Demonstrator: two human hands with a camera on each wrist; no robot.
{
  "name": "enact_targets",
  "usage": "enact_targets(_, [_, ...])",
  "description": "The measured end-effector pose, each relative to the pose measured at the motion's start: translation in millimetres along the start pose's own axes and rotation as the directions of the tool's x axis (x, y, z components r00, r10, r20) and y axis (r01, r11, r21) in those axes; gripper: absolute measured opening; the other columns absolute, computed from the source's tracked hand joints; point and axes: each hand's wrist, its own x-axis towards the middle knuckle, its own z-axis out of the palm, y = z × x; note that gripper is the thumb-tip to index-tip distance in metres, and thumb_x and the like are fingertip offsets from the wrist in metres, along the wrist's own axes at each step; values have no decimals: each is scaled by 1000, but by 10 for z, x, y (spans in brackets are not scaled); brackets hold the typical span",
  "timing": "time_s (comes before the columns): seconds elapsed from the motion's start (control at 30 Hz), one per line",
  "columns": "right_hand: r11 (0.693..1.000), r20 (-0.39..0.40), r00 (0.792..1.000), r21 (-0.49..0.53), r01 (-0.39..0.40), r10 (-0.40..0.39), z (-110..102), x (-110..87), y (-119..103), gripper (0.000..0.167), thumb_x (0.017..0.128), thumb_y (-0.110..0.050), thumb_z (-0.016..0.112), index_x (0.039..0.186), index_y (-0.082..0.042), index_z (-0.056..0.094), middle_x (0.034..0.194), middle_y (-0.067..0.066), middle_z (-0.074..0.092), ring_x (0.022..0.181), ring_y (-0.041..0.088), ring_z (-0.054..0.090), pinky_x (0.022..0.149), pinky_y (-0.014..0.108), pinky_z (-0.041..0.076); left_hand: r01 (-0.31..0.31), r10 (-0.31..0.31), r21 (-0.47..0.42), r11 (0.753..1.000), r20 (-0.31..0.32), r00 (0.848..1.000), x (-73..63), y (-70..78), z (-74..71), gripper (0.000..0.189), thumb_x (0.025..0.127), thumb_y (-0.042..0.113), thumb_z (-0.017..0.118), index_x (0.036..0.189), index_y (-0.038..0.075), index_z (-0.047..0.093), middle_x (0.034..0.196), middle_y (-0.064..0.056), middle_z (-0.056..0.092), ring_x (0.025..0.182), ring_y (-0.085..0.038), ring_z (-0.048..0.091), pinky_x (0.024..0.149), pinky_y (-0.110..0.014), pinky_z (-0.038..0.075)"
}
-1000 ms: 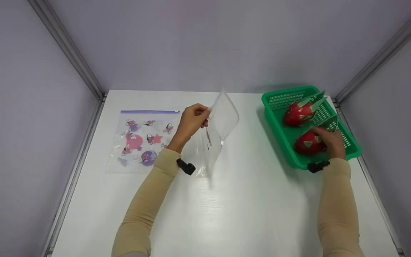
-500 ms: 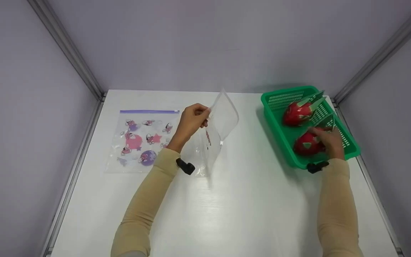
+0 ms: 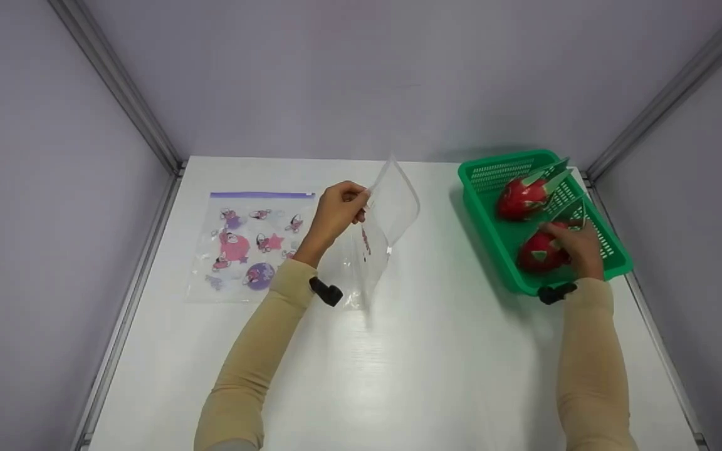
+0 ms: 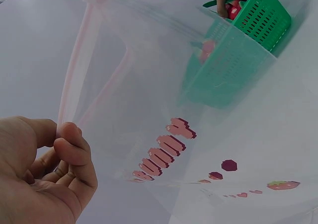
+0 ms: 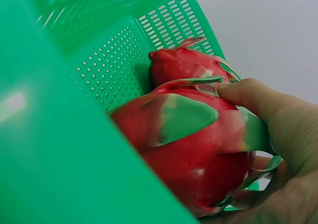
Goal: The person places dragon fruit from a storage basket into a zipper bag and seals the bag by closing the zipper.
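Observation:
My left hand (image 3: 340, 212) pinches the edge of a clear zip bag (image 3: 395, 203), whose mouth gapes toward the right. In the left wrist view, pink "BUNNY" lettering and a small strawberry print show on the bag (image 4: 164, 152), and the thumb and fingers meet on its pinkish rim. At the right, my right hand (image 3: 580, 245) reaches into a green basket (image 3: 489, 235) and grips the nearer red dragon fruit (image 3: 539, 252). The right wrist view shows thumb and fingers around that dragon fruit (image 5: 198, 159). A second dragon fruit (image 3: 521, 199) lies behind it in the basket.
Flat on the white table (image 3: 361, 382) at the left lies another zip bag (image 3: 201, 275) with a purple zip strip and pink and purple cartoon prints. Grey panels (image 3: 361, 75) enclose the back and both sides of the table.
Almost nothing differs. My right hand has shifted very slightly left on the dragon fruit, while my left hand keeps the bag in the same place.

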Motion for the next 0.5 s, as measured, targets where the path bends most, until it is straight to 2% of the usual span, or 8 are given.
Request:
enact_targets(0.13, [1000,3,1000,10,6,-6,1,2,-7,117,95,-58,74,172,-12,-1,174,21,22,157,39,30,127,57,35,-5,5,8,1000,-5,1000,-2,2,5,20,108,19,64,113,2,73,85,-10,68,65,-9,62,64,-21,54])
enact_targets(0.27, [1000,6,1000,27,6,-6,3,6,-23,117,95,-58,74,172,-14,-2,176,20,20,160,40,27,129,57,32,-13,13,6,1000,-9,1000,2,5,7,21,108,19,64,113,0,73,88,-17,69,65,-9,62,63,-20,54])
enact_targets(0.43, [999,-3,1000,36,10,-10,10,-6,-53,117,93,-58,76,172,-15,2,175,19,23,158,39,30,128,58,34,-17,17,1,1000,-17,1000,-1,14,6,21,108,18,64,112,0,73,82,-6,66,64,-9,61,63,-20,54])
enact_targets(0.5, [999,-6,1000,32,16,-16,12,-12,-61,117,93,-58,76,172,-15,2,175,19,23,158,38,30,128,57,34,-18,18,-1,1000,-19,1000,-6,12,4,19,108,18,64,111,1,73,82,-5,66,64,-9,61,63,-20,54])
